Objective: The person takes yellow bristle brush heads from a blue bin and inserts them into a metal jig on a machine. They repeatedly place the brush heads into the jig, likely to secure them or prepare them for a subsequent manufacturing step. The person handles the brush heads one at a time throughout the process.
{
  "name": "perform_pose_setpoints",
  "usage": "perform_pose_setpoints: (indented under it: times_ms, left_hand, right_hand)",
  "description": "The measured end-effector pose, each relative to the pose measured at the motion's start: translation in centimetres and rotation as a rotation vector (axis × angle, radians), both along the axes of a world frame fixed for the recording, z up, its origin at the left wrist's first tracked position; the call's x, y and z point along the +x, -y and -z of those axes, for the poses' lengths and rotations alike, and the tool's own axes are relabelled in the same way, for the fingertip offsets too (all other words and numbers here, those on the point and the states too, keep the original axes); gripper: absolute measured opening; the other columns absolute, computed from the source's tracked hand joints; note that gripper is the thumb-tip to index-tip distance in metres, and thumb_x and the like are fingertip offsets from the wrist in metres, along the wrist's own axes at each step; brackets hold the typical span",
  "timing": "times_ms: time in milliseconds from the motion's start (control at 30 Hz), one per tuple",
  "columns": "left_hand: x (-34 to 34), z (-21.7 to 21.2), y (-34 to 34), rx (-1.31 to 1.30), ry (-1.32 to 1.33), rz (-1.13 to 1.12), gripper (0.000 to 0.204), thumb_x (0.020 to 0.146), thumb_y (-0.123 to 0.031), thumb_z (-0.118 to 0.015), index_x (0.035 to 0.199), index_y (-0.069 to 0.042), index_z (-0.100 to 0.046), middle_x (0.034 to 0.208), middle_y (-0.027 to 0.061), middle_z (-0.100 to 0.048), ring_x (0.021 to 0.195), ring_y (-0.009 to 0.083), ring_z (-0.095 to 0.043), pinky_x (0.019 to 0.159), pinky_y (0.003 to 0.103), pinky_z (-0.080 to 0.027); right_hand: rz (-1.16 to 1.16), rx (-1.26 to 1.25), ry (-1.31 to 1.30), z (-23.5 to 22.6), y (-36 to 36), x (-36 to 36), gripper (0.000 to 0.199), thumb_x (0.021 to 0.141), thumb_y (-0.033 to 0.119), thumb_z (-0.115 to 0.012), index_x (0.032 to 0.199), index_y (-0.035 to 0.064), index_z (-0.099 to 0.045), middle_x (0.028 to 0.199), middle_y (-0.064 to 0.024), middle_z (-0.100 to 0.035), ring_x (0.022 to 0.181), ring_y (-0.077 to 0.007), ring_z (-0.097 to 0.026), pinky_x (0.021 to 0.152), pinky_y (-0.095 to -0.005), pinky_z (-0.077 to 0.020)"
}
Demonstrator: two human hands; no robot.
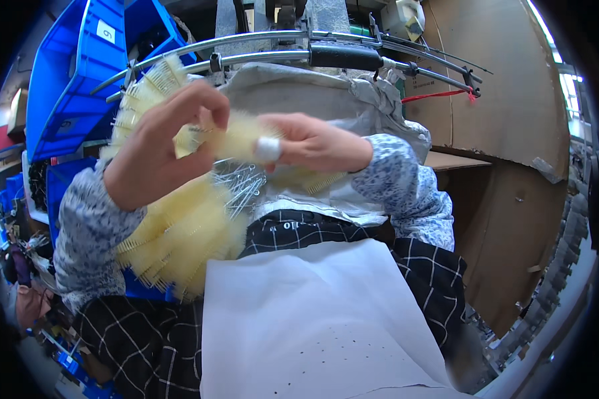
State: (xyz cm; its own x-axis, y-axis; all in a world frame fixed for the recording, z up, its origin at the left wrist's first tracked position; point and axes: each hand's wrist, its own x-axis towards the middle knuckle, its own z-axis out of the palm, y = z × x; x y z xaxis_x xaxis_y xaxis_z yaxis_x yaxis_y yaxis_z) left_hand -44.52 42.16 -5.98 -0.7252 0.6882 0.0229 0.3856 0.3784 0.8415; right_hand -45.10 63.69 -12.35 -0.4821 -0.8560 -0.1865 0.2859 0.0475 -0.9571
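Behind the hands stands a crowded workshop: stacked blue plastic storage bins [80, 73] fill the upper left corner, and large bent sheets of brown cardboard [506, 100] close off the right side. Curved metal rods with a black rubber grip [343, 56] run across the top, above a grey fabric-lined tray [313, 100] that holds a loose bundle of thin silver metal pins [239, 183].

Over the person's lap lies a plain white sheet of cloth or paper [313, 319], marked with small dark specks near its lower edge; it rests on a black garment with a white grid pattern [140, 339]. Both forearms wear blue-and-white speckled sleeves [406, 186].

Between the hands is a long fan of pale yellow plastic bristle strips [180, 233], comb-like pieces with fine teeth, curving from above the left hand down to the left edge of the white sheet. The left hand [156, 149] is raised in front of this fan, fingers curled and thumb meeting forefinger in a pinch on the upper end of one strip. The right hand [319, 143] comes in from the right and grips the same pale yellow piece at its middle, fingers pressed together around it; a white fingertip cover [268, 148] sits on one of its fingers. The two hands are near each other, joined by the strip.
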Motion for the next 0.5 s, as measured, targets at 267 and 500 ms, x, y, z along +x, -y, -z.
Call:
perform_pose_setpoints:
  times_ms: [267,500]
  left_hand:
    - [3.6,-3.8,3.9,-0.677,-0.09,-0.005,0.038,0.066,-0.011,-0.061,0.101,-0.006,-0.046,0.095,0.0121,-0.047,0.084,0.027,-0.048,0.073,0.033,-0.039]
    - [4.5,-1.2,4.5,-0.569,0.012,-0.061,0.029,0.064,-0.004,-0.055,0.092,-0.008,-0.049,0.085,0.0101,-0.047,0.071,0.026,-0.051,0.062,0.032,-0.041]
  right_hand:
    - [0.789,1.341,-1.316,8.9,-9.6,-13.0,0.026,0.082,0.024,-0.04,0.104,0.0263,-0.054,0.091,-0.002,-0.057,0.085,-0.0201,-0.048,0.074,-0.0365,-0.0355]
    - [0.692,1.437,-1.247,9.5,-9.2,-15.1,0.029,0.082,0.024,-0.04,0.107,0.0289,-0.053,0.098,0.0014,-0.057,0.091,-0.0182,-0.046,0.077,-0.0341,-0.0323]
